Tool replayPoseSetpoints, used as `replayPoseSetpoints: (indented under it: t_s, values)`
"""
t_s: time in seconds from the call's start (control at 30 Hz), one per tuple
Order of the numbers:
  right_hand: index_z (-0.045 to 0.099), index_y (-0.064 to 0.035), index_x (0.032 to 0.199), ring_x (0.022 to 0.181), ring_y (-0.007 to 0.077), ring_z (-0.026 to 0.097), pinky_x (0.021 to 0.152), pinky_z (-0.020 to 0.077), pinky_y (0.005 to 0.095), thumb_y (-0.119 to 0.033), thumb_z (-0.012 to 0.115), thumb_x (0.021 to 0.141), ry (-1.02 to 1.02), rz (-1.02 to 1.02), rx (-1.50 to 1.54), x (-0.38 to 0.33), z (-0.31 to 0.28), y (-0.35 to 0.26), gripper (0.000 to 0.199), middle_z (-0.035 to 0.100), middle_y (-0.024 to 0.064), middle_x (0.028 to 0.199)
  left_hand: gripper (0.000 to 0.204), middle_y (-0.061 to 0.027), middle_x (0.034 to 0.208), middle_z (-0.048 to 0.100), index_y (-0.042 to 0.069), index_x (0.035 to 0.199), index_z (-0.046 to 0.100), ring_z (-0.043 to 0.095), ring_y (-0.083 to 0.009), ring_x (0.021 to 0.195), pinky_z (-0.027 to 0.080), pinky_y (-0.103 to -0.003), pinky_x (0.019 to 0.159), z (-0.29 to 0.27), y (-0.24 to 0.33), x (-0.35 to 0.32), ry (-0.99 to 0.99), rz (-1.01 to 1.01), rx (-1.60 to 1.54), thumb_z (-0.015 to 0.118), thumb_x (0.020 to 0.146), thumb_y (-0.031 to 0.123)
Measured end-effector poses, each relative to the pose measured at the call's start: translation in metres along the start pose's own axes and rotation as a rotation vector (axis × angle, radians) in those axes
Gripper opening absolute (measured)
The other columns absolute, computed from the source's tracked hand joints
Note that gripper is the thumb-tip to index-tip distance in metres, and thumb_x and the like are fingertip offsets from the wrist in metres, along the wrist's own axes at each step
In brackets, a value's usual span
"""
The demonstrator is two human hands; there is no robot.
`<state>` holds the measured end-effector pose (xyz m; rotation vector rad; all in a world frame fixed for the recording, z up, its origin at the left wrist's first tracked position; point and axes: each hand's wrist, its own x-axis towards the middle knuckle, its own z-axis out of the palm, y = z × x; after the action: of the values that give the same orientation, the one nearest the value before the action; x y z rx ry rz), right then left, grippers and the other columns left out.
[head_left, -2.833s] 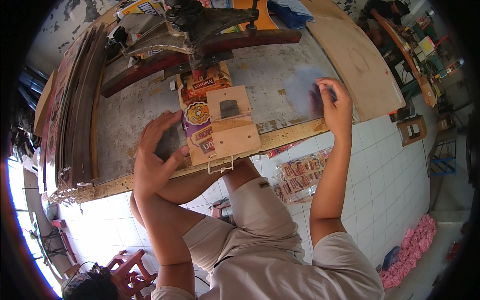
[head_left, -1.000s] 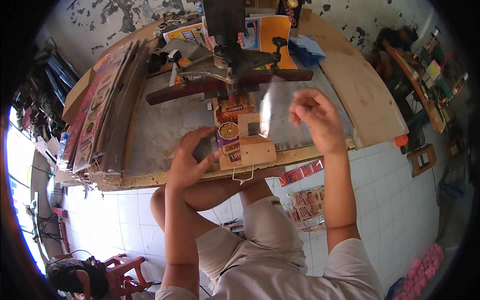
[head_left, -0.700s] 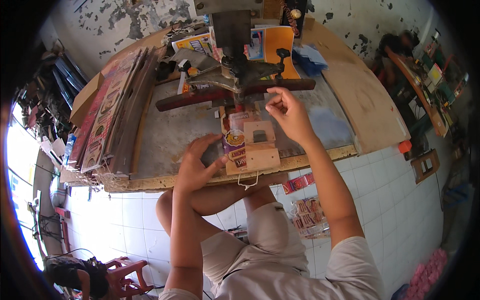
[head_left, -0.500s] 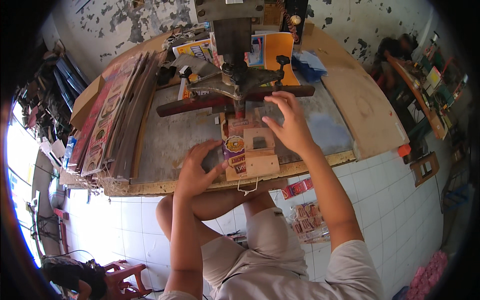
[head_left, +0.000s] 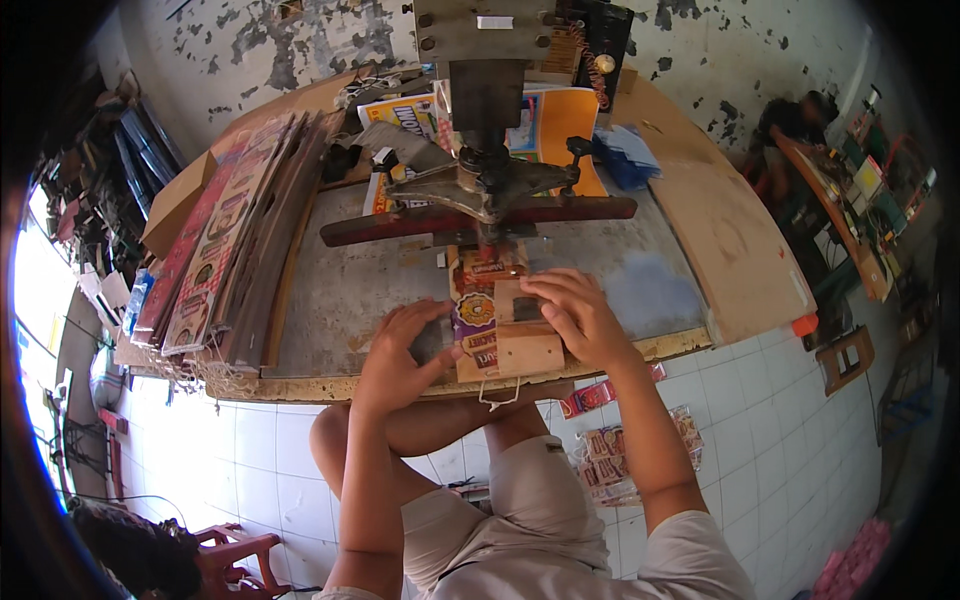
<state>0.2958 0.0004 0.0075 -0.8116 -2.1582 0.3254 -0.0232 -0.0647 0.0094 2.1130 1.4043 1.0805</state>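
Observation:
A printed cardboard strip [head_left: 475, 312], purple and brown with a yellow round badge, lies on the grey metal press bed at the front edge. On its right half sits a light wooden block [head_left: 530, 352] with a dark rectangular opening. My right hand [head_left: 585, 318] is closed on the block's upper part, fingertips at its top and thumb by the opening. To the left, my left hand [head_left: 405, 352] is open, fingers spread on the bed, thumb at the strip's left edge. A white cord loop [head_left: 497, 394] hangs below the strip's near end.
A black metal press head [head_left: 487, 185] with a reddish crossbar [head_left: 400, 226] stands just beyond the strip. Stacked printed sheets [head_left: 215, 240] fill the left side. A brown board [head_left: 715, 200] lies right. Printed packs [head_left: 640, 455] are on the tiled floor; a person [head_left: 797, 125] sits far right.
My right hand has come down from above the bed onto the wooden block. My left hand stays spread beside the strip. The view has shifted slightly.

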Motion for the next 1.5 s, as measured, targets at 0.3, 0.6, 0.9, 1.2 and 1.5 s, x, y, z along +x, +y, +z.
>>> replayPoseSetpoints:
  t_s: [0.3,0.6,0.9,1.2,1.5]
  values:
    - [0.052,-0.0069,0.166,0.141,0.0295,0.059,0.123,0.0364,0.0472,-0.030,0.055,0.114,-0.032,-0.005,0.029,-0.004,-0.004,-0.014,0.057,0.076,0.0077,0.143,0.062,-0.0197,0.149,0.069,0.008,0.144,0.072,0.058,-0.0397,0.147,0.040,-0.052,0.127,0.000,0.001,-0.001,-0.010,0.000,0.049,0.089,0.088,0.027]
    - [0.047,-0.0069,0.169,0.148,0.0331,0.057,0.125,0.0372,0.0500,-0.036,0.048,0.117,0.007,-0.009,-0.041,-0.002,0.003,-0.010,0.059,0.074,0.0114,0.146,0.062,-0.0195,0.147,0.071,0.006,0.143,0.073,0.060,-0.0377,0.147,0.037,-0.054,0.130,0.001,0.002,0.000,-0.005,0.010,0.067,0.089,0.089,0.032]
    - [0.051,-0.0075,0.167,0.144,0.0319,0.061,0.124,0.0390,0.0504,-0.047,0.044,0.119,-0.012,-0.025,-0.022,-0.006,-0.002,-0.009,0.062,0.076,0.0104,0.143,0.064,-0.0199,0.149,0.069,0.008,0.145,0.072,0.059,-0.0408,0.146,0.041,-0.052,0.125,0.002,0.002,-0.001,-0.010,0.020,0.078,0.090,0.086,0.027]
    - [0.049,-0.0093,0.168,0.134,0.0302,0.068,0.122,0.0413,0.0492,-0.025,0.071,0.107,-0.009,0.012,0.046,-0.007,-0.004,-0.014,0.067,0.075,0.0093,0.145,0.065,-0.0192,0.150,0.069,0.008,0.146,0.071,0.058,-0.0408,0.148,0.040,-0.053,0.127,0.001,0.002,-0.001,-0.018,0.022,0.084,0.090,0.087,0.027]
    - [0.042,-0.0100,0.172,0.140,0.0265,0.064,0.125,0.0374,0.0478,-0.018,0.078,0.101,-0.066,0.045,0.122,-0.005,-0.001,-0.008,0.080,0.074,0.0065,0.150,0.061,-0.0177,0.148,0.071,0.007,0.143,0.073,0.059,-0.0379,0.148,0.038,-0.054,0.129,0.002,0.004,0.000,-0.006,0.020,0.067,0.089,0.089,0.030]
